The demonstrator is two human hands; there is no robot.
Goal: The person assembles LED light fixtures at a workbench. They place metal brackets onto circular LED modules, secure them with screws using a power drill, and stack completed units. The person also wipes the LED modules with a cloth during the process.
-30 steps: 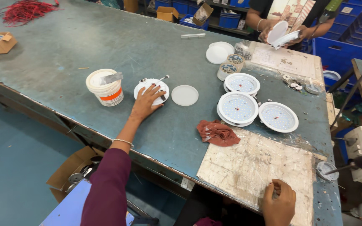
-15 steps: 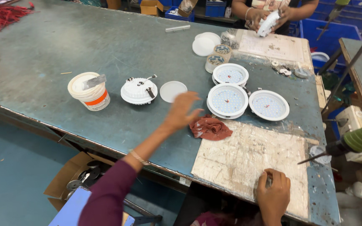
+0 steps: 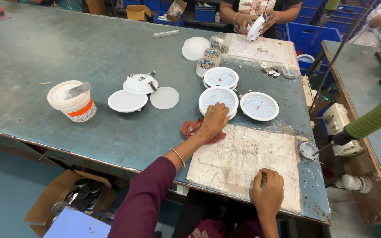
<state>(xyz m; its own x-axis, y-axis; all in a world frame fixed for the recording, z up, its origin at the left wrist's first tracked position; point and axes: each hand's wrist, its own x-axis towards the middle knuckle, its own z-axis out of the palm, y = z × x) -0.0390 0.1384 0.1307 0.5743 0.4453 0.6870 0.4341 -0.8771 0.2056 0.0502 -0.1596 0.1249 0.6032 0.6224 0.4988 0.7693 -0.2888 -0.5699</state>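
My left hand [image 3: 214, 120] reaches over a red cloth [image 3: 191, 128], and its curled fingers grip the near rim of a stacked white round lamp [image 3: 219, 96]. A second white lamp [image 3: 259, 105] lies just right of it and a third [image 3: 220, 78] behind. My right hand [image 3: 267, 190] is closed on a small dark object at the near edge of a worn pale board [image 3: 243, 154]. To the left lie a face-down lamp housing with clips [image 3: 140, 83], a white lamp body [image 3: 126, 101] and a round diffuser disc [image 3: 164, 98].
A white bucket with an orange band [image 3: 72, 102] stands at the left. Tape rolls [image 3: 207, 65] and white discs [image 3: 195, 48] sit further back. Another person [image 3: 256, 20] holds a lamp at the far end. A green sleeve [image 3: 375, 117] with a tool comes in from the right. A cardboard box [image 3: 69, 200] sits below the table.
My left hand left the face-down lamp housing at the left and swept right over the red cloth to the stacked lamp. My right hand stayed at the board's near edge.
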